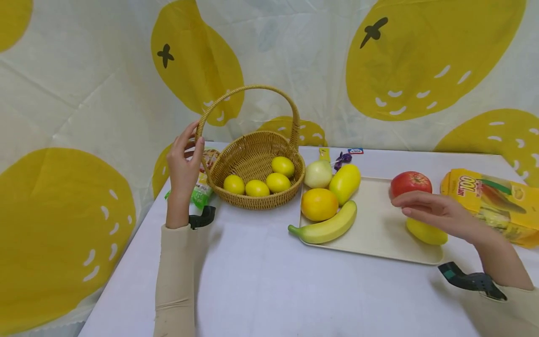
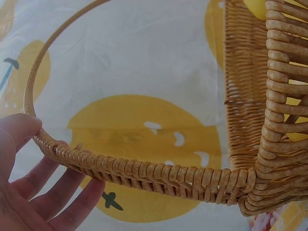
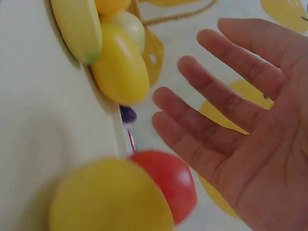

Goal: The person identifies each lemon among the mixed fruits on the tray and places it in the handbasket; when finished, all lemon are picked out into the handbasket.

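Note:
My left hand (image 1: 184, 164) holds one side of the arched handle (image 2: 144, 173) of a wicker basket (image 1: 261, 202), thumb on one side and fingers on the other. Several yellow lemons (image 1: 257, 188) lie in the basket. Over the right end of a cream tray (image 1: 375, 236) hovers my right hand (image 1: 446, 213), its fingers extended and holding nothing. Just beneath and beyond it are a red round fruit (image 1: 410, 181) and a yellow fruit (image 1: 426, 232). A banana (image 1: 330, 227), an orange fruit (image 1: 319, 204), a yellow oval fruit (image 1: 345, 183) and a pale round fruit (image 1: 317, 174) cluster at the tray's left end.
To the right of the tray lies a yellow snack bag (image 1: 497, 201). Green packaging (image 1: 200, 193) sits left of the basket. Small wrapped sweets (image 1: 343, 159) are behind the tray. A lemon-printed curtain (image 1: 294, 51) hangs behind the white-covered table (image 1: 252, 281).

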`<state>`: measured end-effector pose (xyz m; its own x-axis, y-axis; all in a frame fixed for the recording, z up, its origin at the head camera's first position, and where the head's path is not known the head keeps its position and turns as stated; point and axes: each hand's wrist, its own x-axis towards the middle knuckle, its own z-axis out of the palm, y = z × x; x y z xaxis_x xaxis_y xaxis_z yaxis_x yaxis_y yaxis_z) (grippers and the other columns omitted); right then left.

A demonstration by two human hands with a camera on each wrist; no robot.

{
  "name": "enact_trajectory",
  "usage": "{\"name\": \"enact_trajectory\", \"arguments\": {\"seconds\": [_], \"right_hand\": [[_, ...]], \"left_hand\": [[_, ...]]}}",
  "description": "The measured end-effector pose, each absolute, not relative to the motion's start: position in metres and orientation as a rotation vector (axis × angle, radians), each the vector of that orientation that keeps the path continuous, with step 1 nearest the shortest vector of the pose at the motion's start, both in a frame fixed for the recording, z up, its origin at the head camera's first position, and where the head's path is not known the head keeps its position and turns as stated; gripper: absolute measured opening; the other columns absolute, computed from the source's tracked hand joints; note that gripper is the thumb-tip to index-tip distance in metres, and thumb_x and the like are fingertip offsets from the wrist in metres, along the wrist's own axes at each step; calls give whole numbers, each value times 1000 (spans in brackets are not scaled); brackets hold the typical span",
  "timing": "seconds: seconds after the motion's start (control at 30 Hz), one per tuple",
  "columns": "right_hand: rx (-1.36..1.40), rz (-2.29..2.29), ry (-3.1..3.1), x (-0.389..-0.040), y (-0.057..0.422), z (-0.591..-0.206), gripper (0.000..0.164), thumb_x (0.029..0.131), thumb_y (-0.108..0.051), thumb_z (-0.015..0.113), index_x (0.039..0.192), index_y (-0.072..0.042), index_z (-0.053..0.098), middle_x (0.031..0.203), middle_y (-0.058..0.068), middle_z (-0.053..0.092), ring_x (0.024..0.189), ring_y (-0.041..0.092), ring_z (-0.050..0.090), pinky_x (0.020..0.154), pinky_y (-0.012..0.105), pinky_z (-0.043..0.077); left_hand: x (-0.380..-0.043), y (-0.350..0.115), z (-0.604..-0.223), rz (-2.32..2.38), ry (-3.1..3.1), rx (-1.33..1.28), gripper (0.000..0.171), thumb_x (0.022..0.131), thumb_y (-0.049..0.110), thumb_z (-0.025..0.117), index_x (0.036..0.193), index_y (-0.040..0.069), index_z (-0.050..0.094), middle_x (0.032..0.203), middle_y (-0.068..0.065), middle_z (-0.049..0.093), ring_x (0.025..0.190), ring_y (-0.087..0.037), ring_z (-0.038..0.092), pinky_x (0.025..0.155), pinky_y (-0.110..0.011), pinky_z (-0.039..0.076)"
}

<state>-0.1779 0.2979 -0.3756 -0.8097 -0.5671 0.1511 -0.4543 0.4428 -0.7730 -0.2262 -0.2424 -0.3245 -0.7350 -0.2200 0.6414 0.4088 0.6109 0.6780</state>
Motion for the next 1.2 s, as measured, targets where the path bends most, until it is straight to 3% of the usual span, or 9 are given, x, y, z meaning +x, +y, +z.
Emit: {"name": "enact_trajectory", "arguments": {"seconds": [0.2, 0.4, 0.6, 0.87, 1.2], "right_hand": [[-843, -1129, 2681, -177, 329, -384, 34, 88, 4, 66, 120, -6, 65, 114, -17, 65, 105, -8, 51, 79, 11, 48], [-780, -1048, 2687, -178, 347, -393, 40, 81, 2, 74, 119, -5, 65, 112, -22, 63, 101, -12, 51, 78, 7, 46], [-778, -1028, 2613, -180, 352, -399, 45, 81, 1, 75, 124, -7, 62, 116, -28, 59, 99, -9, 52, 75, 15, 50], [-696, -906, 2607, -182, 342, -402, 49, 84, -14, 76, 130, -15, 60, 119, -33, 51, 98, -4, 48, 74, 19, 47], [-638, -968, 2575, -182, 330, -406, 51, 86, -16, 74, 134, -14, 56, 119, -28, 52, 96, 0, 46, 70, 20, 48]], "left_hand": [[-227, -242, -326, -1131, -2117, -152, 39, 99, 25, 59, 138, 26, 58, 122, -8, 63, 103, -22, 64, 85, -20, 53], [-226, -243, -325, -1130, -2114, -160, 39, 99, 25, 59, 138, 25, 57, 122, -8, 63, 102, -21, 63, 87, -29, 55], [-226, -243, -324, -1139, -2113, -161, 40, 99, 26, 59, 139, 26, 57, 122, -8, 62, 103, -21, 63, 88, -42, 55], [-225, -243, -324, -1136, -2112, -149, 40, 99, 26, 59, 139, 26, 57, 121, -9, 62, 102, -20, 64, 88, -40, 55], [-226, -243, -325, -1117, -2118, -155, 40, 99, 25, 59, 138, 25, 57, 121, -10, 63, 103, -23, 64, 87, -33, 56]]}}
